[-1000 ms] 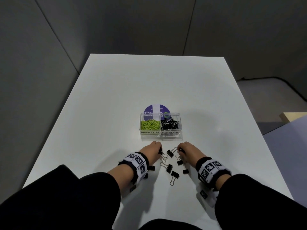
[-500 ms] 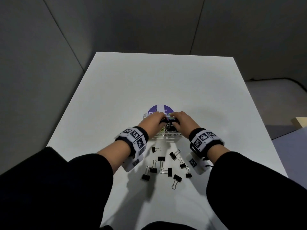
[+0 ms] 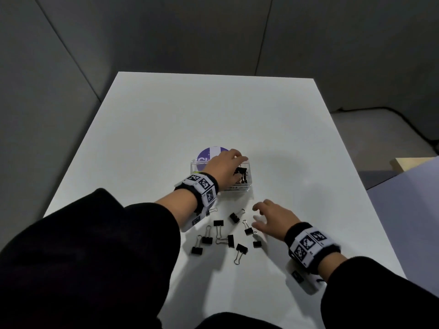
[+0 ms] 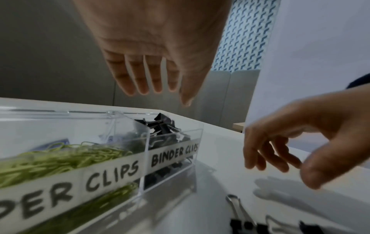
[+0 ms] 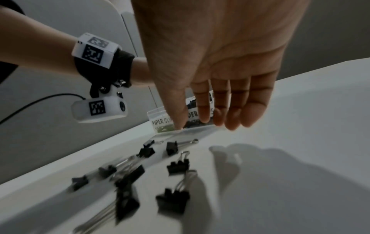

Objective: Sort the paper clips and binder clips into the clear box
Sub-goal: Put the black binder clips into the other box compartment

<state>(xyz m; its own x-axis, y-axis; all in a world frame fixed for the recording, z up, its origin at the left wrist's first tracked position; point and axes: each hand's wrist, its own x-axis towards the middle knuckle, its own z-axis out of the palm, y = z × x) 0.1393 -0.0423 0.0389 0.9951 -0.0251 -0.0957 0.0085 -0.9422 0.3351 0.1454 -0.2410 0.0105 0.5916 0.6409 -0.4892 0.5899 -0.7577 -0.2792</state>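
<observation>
The clear box [image 3: 247,186] stands mid-table with two labelled compartments: green paper clips [image 4: 60,158] on the left, black binder clips [image 4: 162,125] on the right. My left hand [image 3: 237,160] hovers over the binder-clip side, fingers straight and empty [image 4: 160,91]. My right hand [image 3: 257,217] is nearer to me, right of the box, fingers spread and holding nothing [image 5: 210,120]. Several loose black binder clips [image 3: 230,241] lie on the table just left of and below the right hand [image 5: 176,201].
A round purple label or lid [image 3: 209,153] lies just behind the box. The white table [image 3: 213,110] stretches bare beyond it. Grey wall panels surround the table; a pale object [image 3: 413,162] sits off its right edge.
Both hands were over the box half a second ago. The right hand has pulled back toward the loose clips and is empty; the left hand stays above the box with its fingers straight.
</observation>
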